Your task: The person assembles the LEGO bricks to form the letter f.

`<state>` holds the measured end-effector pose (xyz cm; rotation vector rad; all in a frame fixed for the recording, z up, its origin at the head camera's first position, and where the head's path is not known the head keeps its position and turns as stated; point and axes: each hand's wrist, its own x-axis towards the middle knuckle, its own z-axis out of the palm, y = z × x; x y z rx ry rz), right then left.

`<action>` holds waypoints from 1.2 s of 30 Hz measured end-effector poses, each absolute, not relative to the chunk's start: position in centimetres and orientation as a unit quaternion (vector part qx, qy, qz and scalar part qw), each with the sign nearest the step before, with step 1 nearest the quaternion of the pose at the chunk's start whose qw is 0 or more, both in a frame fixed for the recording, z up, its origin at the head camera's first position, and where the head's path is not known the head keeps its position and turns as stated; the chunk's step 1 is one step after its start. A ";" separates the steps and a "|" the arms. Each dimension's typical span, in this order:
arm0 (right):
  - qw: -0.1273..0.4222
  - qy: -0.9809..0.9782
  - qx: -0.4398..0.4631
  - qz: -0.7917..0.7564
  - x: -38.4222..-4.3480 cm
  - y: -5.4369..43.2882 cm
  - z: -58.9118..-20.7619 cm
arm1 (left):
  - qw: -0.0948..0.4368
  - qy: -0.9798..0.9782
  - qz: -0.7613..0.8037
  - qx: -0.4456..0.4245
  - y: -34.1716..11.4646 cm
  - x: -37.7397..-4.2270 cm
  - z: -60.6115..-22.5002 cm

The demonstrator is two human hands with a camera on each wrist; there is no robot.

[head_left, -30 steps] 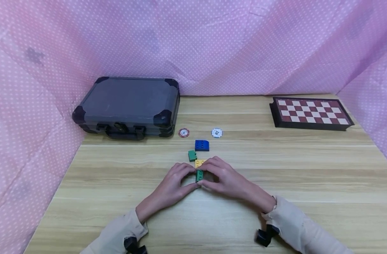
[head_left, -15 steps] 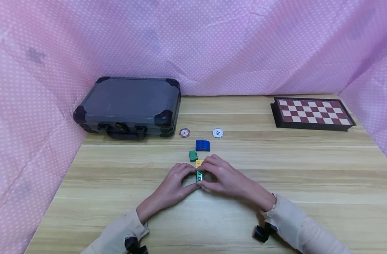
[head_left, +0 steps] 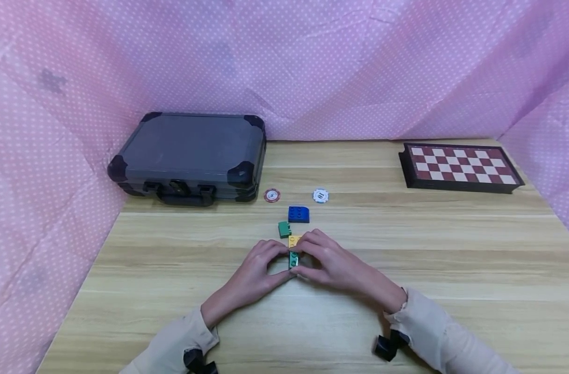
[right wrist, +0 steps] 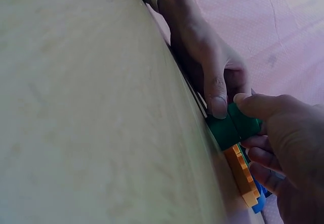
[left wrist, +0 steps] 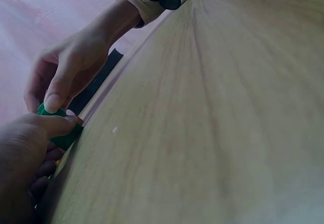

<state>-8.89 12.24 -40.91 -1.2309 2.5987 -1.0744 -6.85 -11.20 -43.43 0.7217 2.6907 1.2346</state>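
Note:
Two green toy bricks sit one on top of the other between my hands, at the middle of the table. My left hand (head_left: 256,267) pinches the lower green brick (right wrist: 223,132), its thumb against the near face. With thumb and fingers, my right hand (head_left: 328,262) grips the upper green brick (right wrist: 245,123). A seam shows between the two in the right wrist view. Just beyond them lies a yellow brick (head_left: 294,240), partly covered by the right fingers. A smaller green brick (head_left: 284,229) lies behind it on the left, and a blue brick (head_left: 298,214) farther back.
A red-rimmed poker chip (head_left: 272,195) and a white one (head_left: 320,196) lie behind the bricks. At the back left stands a closed grey case (head_left: 191,150) with black corners. A checkered board (head_left: 462,165) is at the back right, before a pink dotted cloth (head_left: 312,67).
Both hands keep their hold in nearly the same place. The upper green brick's studded top catches more light than a second ago. The whole view has shifted very slightly.

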 end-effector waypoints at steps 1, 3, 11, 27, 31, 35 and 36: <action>0.034 0.845 -0.402 -0.351 -8.9 12.2 -41.0 | 0.048 0.882 0.405 0.236 -11.2 -6.8 -43.4; 0.029 0.843 -0.405 -0.354 -8.9 12.2 -41.1 | 0.050 0.882 0.406 0.234 -11.2 -6.9 -43.4; -0.003 0.839 -0.417 -0.350 -8.9 12.4 -41.4 | 0.050 0.881 0.406 0.237 -11.1 -7.0 -43.3; -0.031 0.853 -0.420 -0.309 -8.4 12.3 -41.7 | 0.056 0.879 0.409 0.239 -11.3 -6.8 -43.3; -0.033 0.853 -0.418 -0.310 -8.3 12.3 -41.8 | 0.054 0.877 0.412 0.242 -11.3 -6.8 -43.3; -0.024 0.851 -0.408 -0.328 -8.3 12.6 -41.6 | 0.051 0.876 0.414 0.243 -11.3 -6.8 -43.4; -0.023 0.850 -0.406 -0.335 -8.3 12.7 -41.6 | 0.050 0.876 0.414 0.243 -11.3 -6.8 -43.4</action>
